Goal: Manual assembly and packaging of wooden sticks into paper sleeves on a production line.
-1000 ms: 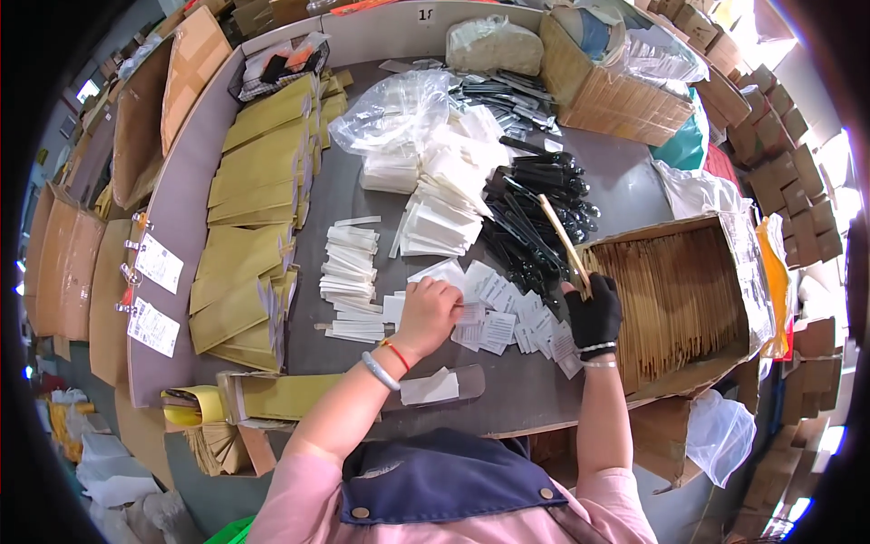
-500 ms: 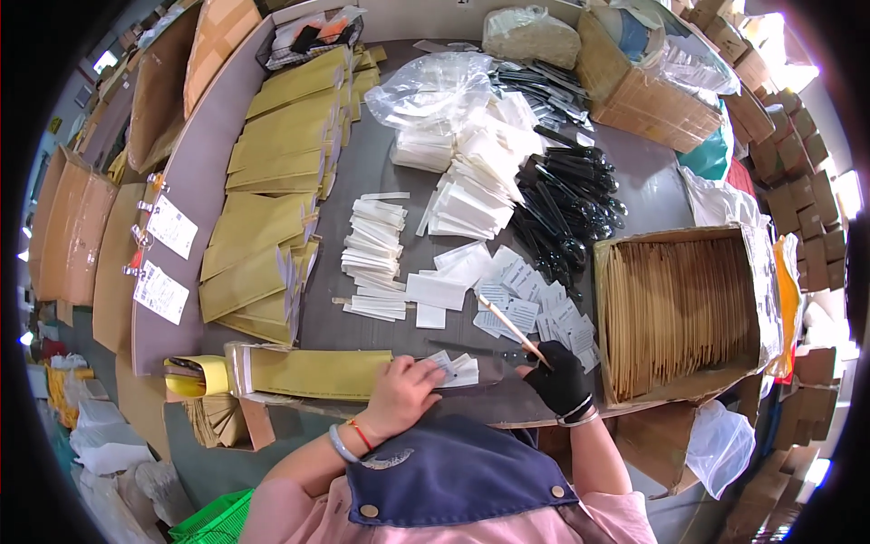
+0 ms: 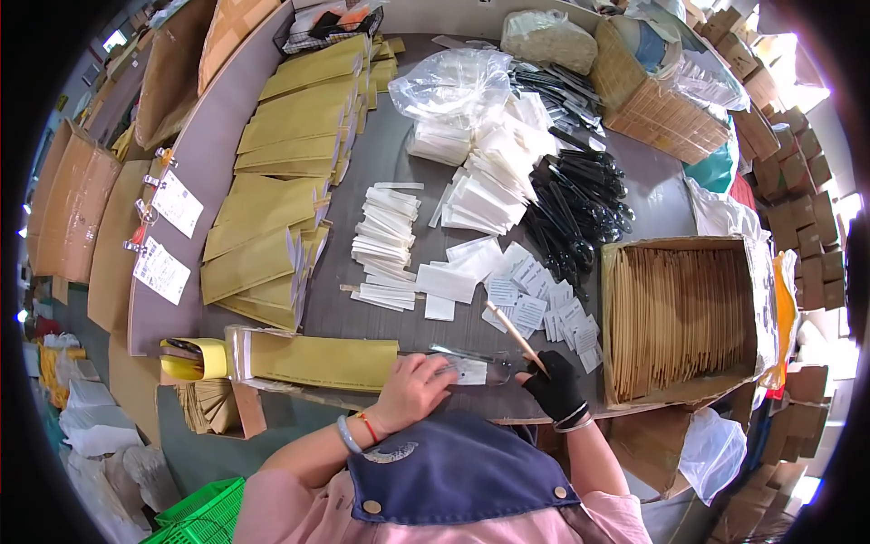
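1. One grey surface [image 3: 657,199] spreads beneath everything in front of the person.
2. A brown carton [image 3: 609,326] stands at its right side, tightly packed with brown paper pieces [image 3: 684,317] set on edge.
3. Along the left side, yellow envelopes [image 3: 299,136] lie in overlapping rows reaching toward the far end.
4. Loose white slips [image 3: 494,186] are heaped near the middle, a clear plastic bag [image 3: 453,86] on their far side; just right of the heap is a pile of glossy black utensils [image 3: 580,199].
5. A single yellow envelope [image 3: 322,361] lies flat by the near edge, its right end beside the left hand.
6. A narrower stack of white strips [image 3: 385,236] runs left of the heap, while printed slips [image 3: 535,290] fan out to the right, near the carton.
7. Both hands are low at the near edge. The bare left hand [image 3: 417,390] rests with bent fingers on the left end of a clear plastic piece [image 3: 494,363]; whether it pinches it, I cannot tell. The right hand [image 3: 553,385], in a black fingerless glove, grasps a pale stick, its fingertips near the clear piece's right end.
8. A small white slip [image 3: 468,371] shows at the clear piece, between the hands.
9. The pale stick [image 3: 515,332], thinnest, slants up and left from the glove.
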Demonstrator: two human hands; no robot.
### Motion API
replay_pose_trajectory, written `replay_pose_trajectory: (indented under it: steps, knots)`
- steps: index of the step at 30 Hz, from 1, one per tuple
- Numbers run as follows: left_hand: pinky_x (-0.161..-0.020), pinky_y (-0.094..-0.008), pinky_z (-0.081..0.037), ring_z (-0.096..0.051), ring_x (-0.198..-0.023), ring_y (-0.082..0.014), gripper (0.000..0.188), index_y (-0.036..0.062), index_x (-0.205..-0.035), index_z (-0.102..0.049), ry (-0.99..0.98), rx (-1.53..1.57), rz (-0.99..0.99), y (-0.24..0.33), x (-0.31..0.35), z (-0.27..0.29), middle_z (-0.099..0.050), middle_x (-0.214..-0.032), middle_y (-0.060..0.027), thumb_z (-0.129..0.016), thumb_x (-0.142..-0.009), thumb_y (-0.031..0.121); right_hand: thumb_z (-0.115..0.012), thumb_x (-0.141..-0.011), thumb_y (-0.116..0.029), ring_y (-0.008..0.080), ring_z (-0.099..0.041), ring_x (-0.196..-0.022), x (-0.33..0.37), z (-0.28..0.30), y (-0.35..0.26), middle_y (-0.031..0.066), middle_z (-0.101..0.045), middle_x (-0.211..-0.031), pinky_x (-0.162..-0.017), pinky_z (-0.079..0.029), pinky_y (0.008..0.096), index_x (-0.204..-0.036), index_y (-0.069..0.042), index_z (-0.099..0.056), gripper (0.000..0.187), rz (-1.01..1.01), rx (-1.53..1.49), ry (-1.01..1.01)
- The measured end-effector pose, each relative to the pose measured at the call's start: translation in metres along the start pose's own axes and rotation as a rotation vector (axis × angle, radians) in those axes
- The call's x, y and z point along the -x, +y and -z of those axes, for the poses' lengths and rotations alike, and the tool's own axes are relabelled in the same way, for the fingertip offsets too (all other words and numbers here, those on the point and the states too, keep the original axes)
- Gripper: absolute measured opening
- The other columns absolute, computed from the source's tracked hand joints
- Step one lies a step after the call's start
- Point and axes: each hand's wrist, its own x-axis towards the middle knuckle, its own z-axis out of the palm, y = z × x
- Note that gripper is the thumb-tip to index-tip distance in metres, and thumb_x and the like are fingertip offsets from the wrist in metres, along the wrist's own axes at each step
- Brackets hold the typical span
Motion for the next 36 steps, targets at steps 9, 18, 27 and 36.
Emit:
replay_pose_trajectory:
  steps: [9, 18, 27, 36]
  knots:
    - [-0.082, -0.0359, -0.043, -0.053, -0.094, -0.0238, 0.038, 0.0128, -0.107, -0.067, 0.030, 0.136, 0.132, -0.004, -0.009, 0.000, -0.060, -0.109, 0.0011, -0.076, -0.071, 0.017, -0.077, -0.080, -0.028, 0.0230, -0.069, -0.078, 0.001, -0.024, 0.012, 0.0113, -0.069, -0.085, -0.071, -0.052, 0.0327, -0.108, -0.005, -0.067, 0.037, -0.208, -0.116, -0.018]
    - [-0.081, -0.0329, -0.041, -0.052, -0.096, -0.0177, 0.042, 0.0157, -0.111, -0.067, -0.062, -0.061, -0.023, -0.001, 0.008, 0.011, -0.059, -0.118, 0.0066, -0.075, -0.071, 0.022, -0.080, -0.075, -0.023, 0.0215, -0.066, -0.073, -0.007, -0.008, -0.007, 0.0101, -0.067, -0.083, -0.068, -0.052, 0.0324, -0.106, -0.005, -0.067, 0.038, -0.054, 0.045, -0.051]
    - [-0.086, -0.0356, -0.038, -0.051, -0.103, -0.0188, 0.044, 0.0147, -0.115, -0.067, -0.212, -0.096, 0.087, -0.014, 0.029, 0.034, -0.058, -0.123, 0.0116, -0.075, -0.073, 0.025, -0.080, -0.074, -0.030, 0.0268, -0.066, -0.075, -0.021, -0.047, -0.025, 0.0083, -0.066, -0.085, -0.065, -0.052, 0.0372, -0.105, -0.014, -0.069, 0.036, 0.168, 0.273, -0.058]
    - [-0.107, -0.0499, -0.033, -0.042, -0.125, -0.0370, 0.070, 0.0065, -0.124, -0.060, -0.161, 0.023, 0.246, -0.050, 0.031, 0.059, -0.048, -0.133, -0.0142, -0.083, -0.063, 0.033, -0.073, -0.077, -0.019, 0.0242, -0.061, -0.070, -0.024, -0.027, -0.021, 0.0051, -0.063, -0.080, -0.055, -0.048, 0.0381, -0.114, -0.027, -0.069, 0.039, 0.496, 0.626, -0.142]
